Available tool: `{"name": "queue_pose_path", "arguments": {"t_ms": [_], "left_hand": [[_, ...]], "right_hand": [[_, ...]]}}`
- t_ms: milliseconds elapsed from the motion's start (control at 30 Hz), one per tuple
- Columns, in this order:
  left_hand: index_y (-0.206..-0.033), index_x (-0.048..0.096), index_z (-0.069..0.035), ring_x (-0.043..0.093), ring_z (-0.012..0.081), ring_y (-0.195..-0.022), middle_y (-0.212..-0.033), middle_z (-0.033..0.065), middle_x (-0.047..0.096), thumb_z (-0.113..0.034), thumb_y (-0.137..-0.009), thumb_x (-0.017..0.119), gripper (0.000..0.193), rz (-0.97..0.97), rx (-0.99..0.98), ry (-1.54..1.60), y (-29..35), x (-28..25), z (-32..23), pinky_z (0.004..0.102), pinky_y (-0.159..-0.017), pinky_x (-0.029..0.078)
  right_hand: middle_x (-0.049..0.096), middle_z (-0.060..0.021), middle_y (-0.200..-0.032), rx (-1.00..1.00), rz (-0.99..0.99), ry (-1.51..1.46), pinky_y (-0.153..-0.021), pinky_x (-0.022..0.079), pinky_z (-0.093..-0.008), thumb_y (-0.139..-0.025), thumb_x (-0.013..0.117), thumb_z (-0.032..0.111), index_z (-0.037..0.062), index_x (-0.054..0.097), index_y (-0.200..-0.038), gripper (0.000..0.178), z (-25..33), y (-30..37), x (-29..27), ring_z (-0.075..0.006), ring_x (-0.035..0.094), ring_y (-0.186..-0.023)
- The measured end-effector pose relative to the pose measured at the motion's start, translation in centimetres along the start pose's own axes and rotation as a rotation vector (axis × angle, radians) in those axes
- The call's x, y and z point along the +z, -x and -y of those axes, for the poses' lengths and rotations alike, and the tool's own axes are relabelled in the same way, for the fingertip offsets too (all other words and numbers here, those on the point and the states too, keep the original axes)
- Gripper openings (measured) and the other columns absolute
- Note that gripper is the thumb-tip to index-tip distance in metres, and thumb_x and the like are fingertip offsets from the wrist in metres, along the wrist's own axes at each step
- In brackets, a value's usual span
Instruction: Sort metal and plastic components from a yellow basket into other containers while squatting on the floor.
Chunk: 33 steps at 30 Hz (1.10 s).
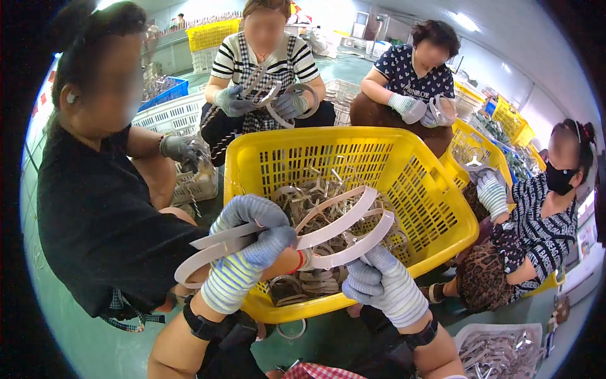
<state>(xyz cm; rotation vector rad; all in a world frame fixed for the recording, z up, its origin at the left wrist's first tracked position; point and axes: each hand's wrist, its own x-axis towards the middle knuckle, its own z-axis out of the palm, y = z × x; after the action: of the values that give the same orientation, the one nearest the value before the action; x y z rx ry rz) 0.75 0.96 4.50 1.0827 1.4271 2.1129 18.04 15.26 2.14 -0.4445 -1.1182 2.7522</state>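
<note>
My left hand (252, 246), in a striped knit glove, is closed around pale flat ring-shaped bands (211, 256) whose loops stick out to its left. My right hand (382, 284), gloved alike, pinches the lower edge of a pale flat ring (356, 249) with a spoke inside. Another pale band (338, 218) curves up just beyond it, near my left fingertips; whether the two are joined I cannot tell. Both hands are over the near side of a yellow slotted basket (344, 309), which holds many tangled rings and metal pieces (315, 196).
A co-worker's bare forearm with a red wristband (303, 259) reaches in from the left behind my left hand. Three other gloved people handle rings around the basket. A white bin (464, 335) of metal pieces stands at lower right; a loose ring (291, 336) lies on the green floor.
</note>
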Motion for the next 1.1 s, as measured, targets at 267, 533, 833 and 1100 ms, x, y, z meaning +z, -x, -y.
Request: {"name": "queue_pose_path", "arguments": {"t_ms": [267, 533, 833, 1100], "left_hand": [[-0.107, 0.058, -0.007, 0.052, 0.0052, -0.065, -0.078, -0.0004, 0.057, -0.009, -0.082, 0.066, 0.027, -0.025, -0.276, -0.098, -0.7, -0.3, -0.2, 0.0186, -0.057, 0.042], [-0.104, 0.063, -0.002, 0.058, 0.0086, -0.08, -0.093, 0.0037, 0.065, -0.012, -0.084, 0.067, 0.023, -0.04, -0.177, -0.057, 0.0, 0.8, -0.3, 0.0241, -0.074, 0.049], [-0.1, 0.064, -0.004, 0.061, 0.0136, -0.074, -0.085, 0.0054, 0.064, -0.003, -0.072, 0.072, 0.029, 0.148, 0.197, -0.69, -0.8, -0.4, 0.3, 0.0258, -0.066, 0.049], [-0.089, 0.065, -0.005, 0.063, 0.0269, -0.063, -0.075, 0.0104, 0.06, -0.009, -0.068, 0.076, 0.024, 0.218, 0.501, -0.89, -1.3, -0.9, 0.0, 0.0323, -0.055, 0.049]], "right_hand": [[0.046, 0.0048, -0.055, -0.303, -0.193, 0.499, -0.046, 0.032, -0.0211, -0.09, 0.058, 0.037, 0.0103, 0.058, -0.081, 0.028, -0.4, 0.0, -0.3, -0.0066, 0.04, -0.044], [0.069, -0.0124, -0.084, -0.754, -0.307, 1.248, -0.066, 0.051, -0.0305, -0.085, 0.065, 0.02, 0.0002, 0.063, -0.101, 0.026, 0.1, -0.3, -2.0, -0.0213, 0.067, -0.074], [0.066, -0.0149, -0.083, -0.935, -0.38, 1.409, -0.063, 0.05, -0.0373, -0.079, 0.068, 0.021, 0.0025, 0.063, -0.099, 0.028, 0.9, -0.5, -1.7, -0.0345, 0.063, -0.072], [0.065, -0.0117, -0.081, -1.023, -0.526, 1.52, -0.061, 0.047, -0.0403, -0.077, 0.071, 0.026, 0.0049, 0.063, -0.096, 0.029, 1.4, 0.3, -1.7, -0.0334, 0.062, -0.07]]}}
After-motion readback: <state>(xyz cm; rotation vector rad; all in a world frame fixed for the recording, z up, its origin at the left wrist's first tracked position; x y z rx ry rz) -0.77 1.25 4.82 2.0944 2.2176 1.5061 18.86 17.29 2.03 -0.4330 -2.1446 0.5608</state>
